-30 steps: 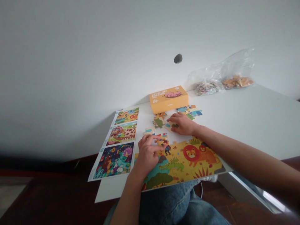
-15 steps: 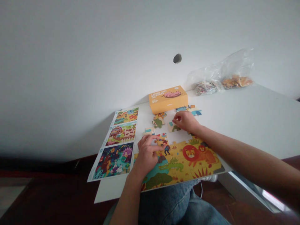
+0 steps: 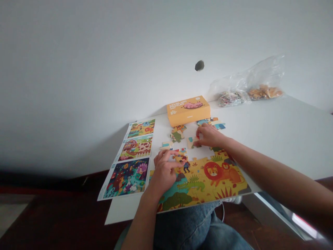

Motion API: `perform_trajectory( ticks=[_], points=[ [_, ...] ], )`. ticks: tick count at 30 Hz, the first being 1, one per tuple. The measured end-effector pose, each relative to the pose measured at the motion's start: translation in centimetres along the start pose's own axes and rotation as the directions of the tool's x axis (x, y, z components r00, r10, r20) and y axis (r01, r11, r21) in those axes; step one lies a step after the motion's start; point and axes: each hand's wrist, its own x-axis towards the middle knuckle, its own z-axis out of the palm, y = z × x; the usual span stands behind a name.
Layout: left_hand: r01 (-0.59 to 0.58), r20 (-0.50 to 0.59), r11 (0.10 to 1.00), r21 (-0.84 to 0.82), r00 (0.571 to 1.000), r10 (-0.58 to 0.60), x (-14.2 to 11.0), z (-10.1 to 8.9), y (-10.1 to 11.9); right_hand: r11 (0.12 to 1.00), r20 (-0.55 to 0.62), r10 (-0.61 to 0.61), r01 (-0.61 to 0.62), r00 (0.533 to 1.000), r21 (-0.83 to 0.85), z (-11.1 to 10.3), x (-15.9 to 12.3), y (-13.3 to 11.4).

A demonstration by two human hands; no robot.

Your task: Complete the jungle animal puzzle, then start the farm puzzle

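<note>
Has drawn the right hand (image 3: 212, 136) back a little to the right since the first frame, from fingers spread over a loose puzzle piece (image 3: 190, 141) to fingers curled at its right side. Has that piece on the counter (image 3: 260, 132), just left of the forefinger and partly covered by the thumb. Shows a gap between those two; cannot tell whether gripping the edge. Rests the left hand (image 3: 165, 171) on the assembled puzzle (image 3: 205, 189), fingers spread apart. Has other loose pieces (image 3: 177, 135) lying beyond, near the orange box (image 3: 191, 118), with the picture sheet (image 3: 134, 149) to the left.
</note>
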Motion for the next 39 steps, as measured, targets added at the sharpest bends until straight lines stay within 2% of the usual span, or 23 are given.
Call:
perform_trajectory(
  ticks=[6,10,13,15,17,21,28,39],
  points=[
    [0.002,-0.010,1.000,-0.006,1.000,-0.002,-0.1,0.2,-0.2,0.997,0.037,-0.038,0.036,0.999,0.073,0.2,0.2,-0.5],
    [0.005,-0.007,1.000,-0.011,1.000,-0.005,0.0,0.1,-0.1,0.995,0.000,-0.064,0.064,0.998,0.081,0.4,-0.2,-0.7],
    [0.003,-0.012,1.000,-0.015,1.000,-0.003,0.0,0.1,0.0,0.985,-0.043,-0.157,0.160,0.987,0.063,0.4,-0.6,-0.8],
    [0.006,-0.016,1.000,-0.014,1.000,-0.006,0.0,0.1,0.1,0.971,-0.032,-0.229,0.231,0.973,0.062,0.5,-0.6,-0.9],
    [0.006,-0.018,1.000,-0.012,1.000,-0.006,0.0,0.1,0.1,0.965,-0.011,-0.252,0.253,0.968,0.067,0.7,-0.4,-1.0],
    [0.004,-0.020,1.000,-0.009,1.000,-0.004,0.0,0.1,0.1,0.977,0.029,-0.201,0.198,0.979,0.072,1.0,-0.2,-1.2],
    [0.003,-0.015,1.000,-0.003,1.000,-0.003,0.0,0.1,0.1,0.981,-0.027,-0.191,0.190,0.981,-0.027,0.3,-1.0,-1.7],
    [-0.001,-0.008,1.000,-0.001,1.000,0.001,0.1,0.0,0.1,0.985,0.029,-0.170,0.171,0.985,-0.029,0.5,-0.9,-1.9]
  ],
)
